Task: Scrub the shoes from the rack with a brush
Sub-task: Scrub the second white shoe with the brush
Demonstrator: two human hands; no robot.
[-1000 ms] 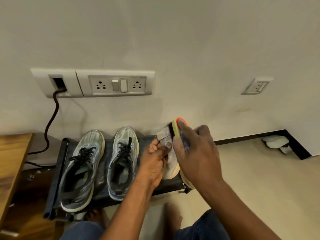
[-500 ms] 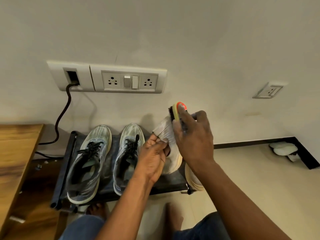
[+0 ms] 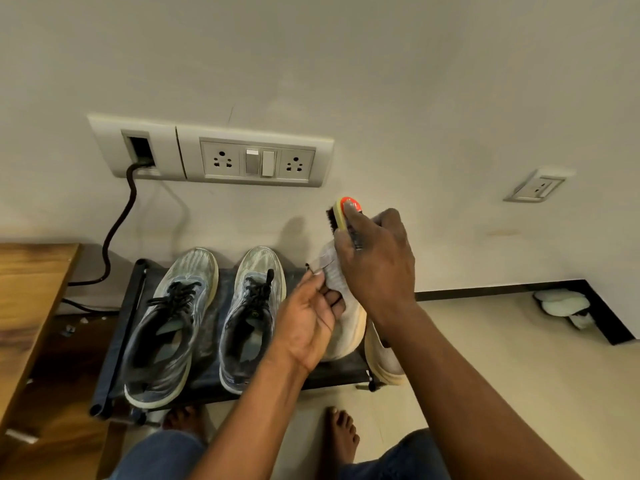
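Hands at work over a low black shoe rack (image 3: 114, 337) set against a wall: my left hand (image 3: 308, 323) grasps a pale beige shoe (image 3: 346, 327) from its left side, fingers curled round the upper, while my right hand (image 3: 377, 261) clenches a brush (image 3: 341, 214) with a yellow body, an orange-red top and dark bristles. I hold the shoe above the right end of the rack, its long axis running up and away from me, one end raised toward the wall and the other down near the rack's front edge. The brush stands near upright at the shoe's raised end, bristles facing left; I cannot tell whether they touch the fabric. A second pale shoe (image 3: 384, 358) sits just beside, at the rack's right edge, partly hidden by my right forearm. Two grey running shoes (image 3: 173, 323) with black laces lie side by side on the rack, toes toward the wall. Above them is a switch panel (image 3: 256, 161) with a dark cable (image 3: 117, 230) hanging from it.
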